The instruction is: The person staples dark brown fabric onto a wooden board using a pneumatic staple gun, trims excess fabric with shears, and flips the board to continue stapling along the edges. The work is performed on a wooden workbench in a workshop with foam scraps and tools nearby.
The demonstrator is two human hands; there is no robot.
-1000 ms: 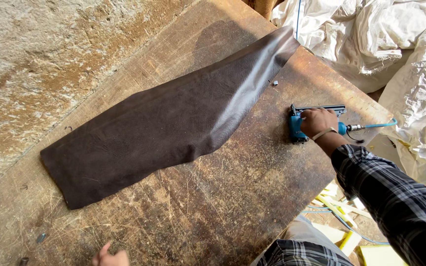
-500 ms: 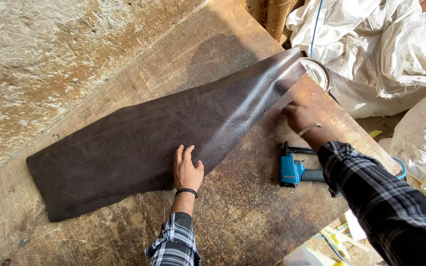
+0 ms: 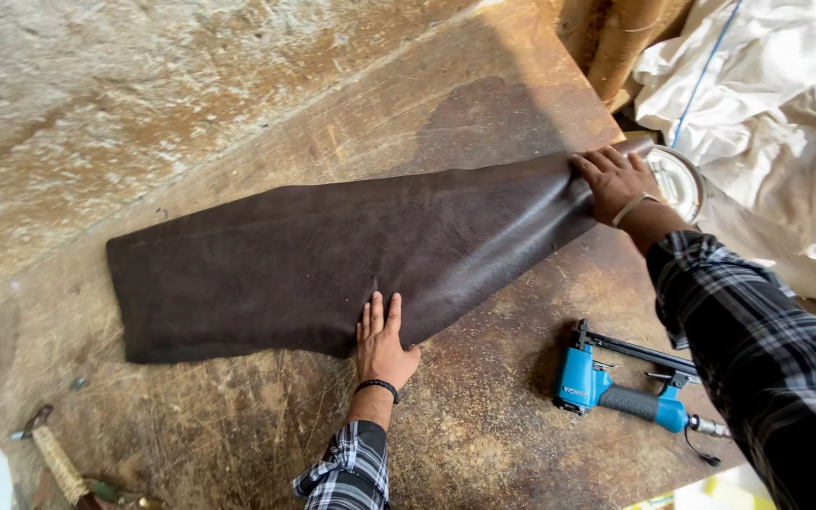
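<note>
Leather strip: flat on workbench, long axis left-right | left hand: fingers together, flat on near edge | right hand: flat, pressing right end | stapler: right, untouched.

Scratched wooden workbench — dark leather sheet, blue staple gun.

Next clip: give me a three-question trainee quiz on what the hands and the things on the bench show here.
1. True or false: the left hand lies flat on the brown leather sheet.
2. Where is the right hand? A) on the staple gun B) on the sheet's far right end C) in the air
3. Fill in: the blue staple gun lies on the wooden ____.

Key: 1 true; 2 B; 3 bench.
</note>
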